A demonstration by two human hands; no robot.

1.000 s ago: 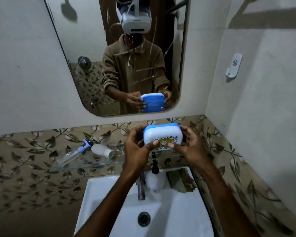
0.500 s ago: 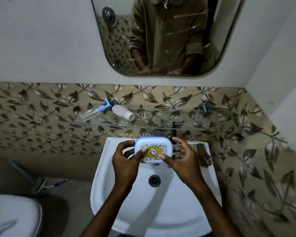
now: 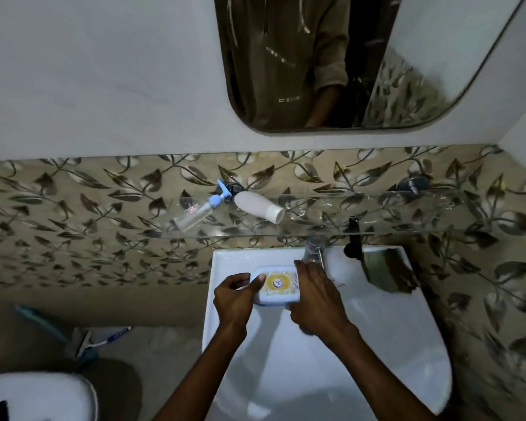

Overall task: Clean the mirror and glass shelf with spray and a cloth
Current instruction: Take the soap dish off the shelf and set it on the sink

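both hands (image 3: 236,296) (image 3: 315,296) forward, fingers curled

Your 2 hands meet over the back of the sink (image 3: 377,344), the left hand (image 3: 234,299) and right hand (image 3: 315,296) on either side of a soap box (image 3: 278,285), just in front of the tap (image 3: 315,249). Above the sink runs the glass shelf (image 3: 407,221), with a spray bottle (image 3: 196,212) and a tube (image 3: 260,206) lying on its left part, and the mirror (image 3: 362,62) hangs on the wall above it. A cloth (image 3: 383,273) lies on the sink's back right corner, and a toilet (image 3: 37,396) sits to your lower left.
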